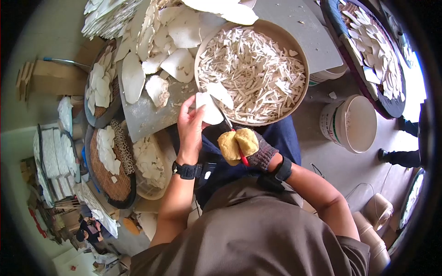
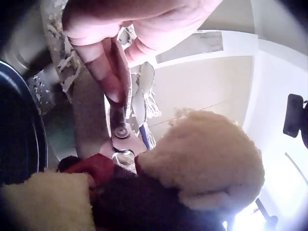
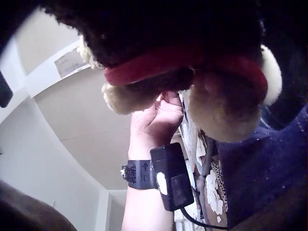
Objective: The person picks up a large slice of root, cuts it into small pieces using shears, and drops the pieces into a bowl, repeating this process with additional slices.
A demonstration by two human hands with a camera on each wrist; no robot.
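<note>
My bare left hand (image 1: 189, 126) pinches a flat white piece (image 1: 209, 110) between thumb and fingers, beside the rim of a round tub (image 1: 307, 76) full of thin white strips (image 1: 258, 69). My gloved right hand (image 1: 258, 149), padded with yellow foam (image 1: 229, 146), grips scissors by their red handles (image 1: 243, 158). The blades reach up to the white piece. In the left wrist view the scissors' pivot (image 2: 121, 132) shows just below the left fingertips, with the piece seen edge-on. The right wrist view shows the red handle (image 3: 149, 65) inside the glove, and the left hand (image 3: 161, 120) beyond it.
Large white slabs (image 1: 133, 78) lie on the grey table (image 1: 152, 117) left of the tub. A white bucket (image 1: 361, 124) stands on the floor at right. Round trays (image 1: 117, 179) of flat pieces stand at left, another (image 1: 340, 37) at upper right. Someone's legs (image 1: 403, 158) show at far right.
</note>
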